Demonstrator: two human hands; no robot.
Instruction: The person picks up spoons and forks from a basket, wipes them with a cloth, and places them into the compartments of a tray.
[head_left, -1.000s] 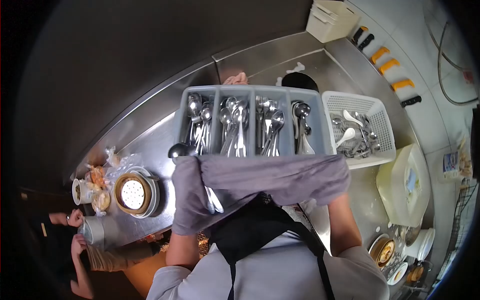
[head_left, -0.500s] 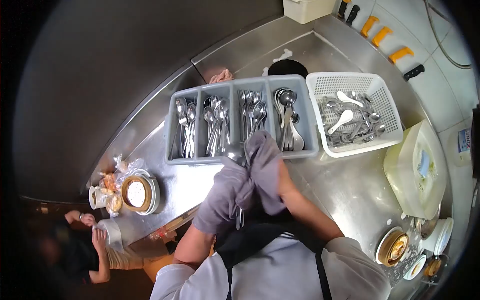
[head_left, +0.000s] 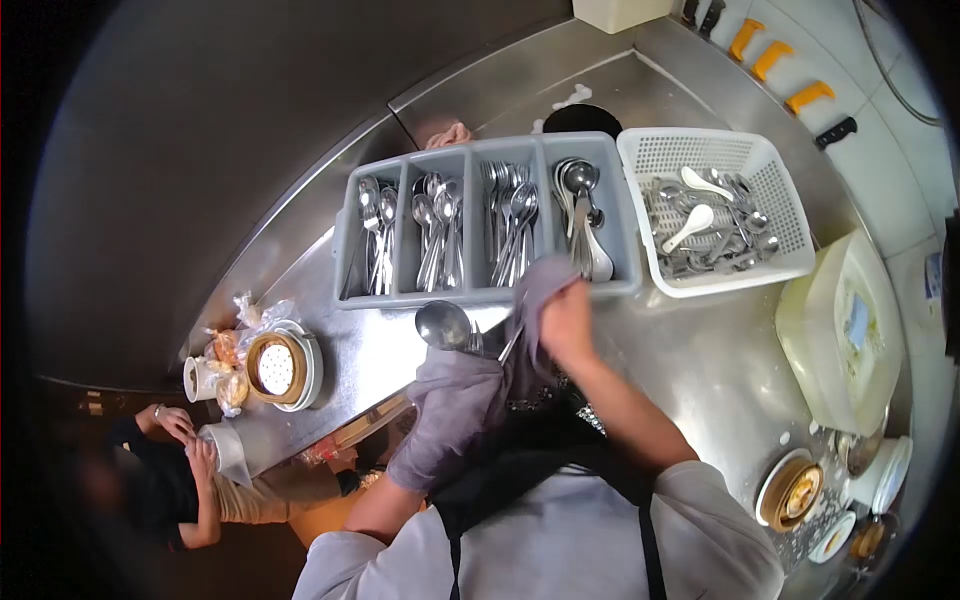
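Cloth covers the left hand (head_left: 452,395): a grey, crumpled wiping cloth (head_left: 470,400) is wrapped over it, and the hand is closed through the fabric around the handles of a small bunch of shiny steel spoons (head_left: 452,328), whose round bowls stick out just in front of the grey plastic four-compartment cutlery tray (head_left: 487,290). The right hand (head_left: 566,322) is bare, with its fingers pinched shut on another fold of the same cloth, right at the tray's near rim below the fourth compartment. Each compartment of the tray holds more steel spoons and forks. Just right of the tray stands a white perforated plastic basket (head_left: 790,215) with loose cutlery and white ceramic spoons. Left of the tray, near the counter's edge, sits a round bamboo steamer (head_left: 274,368) on white plates. Beyond that edge, another person's hands (head_left: 180,428) hold something white.
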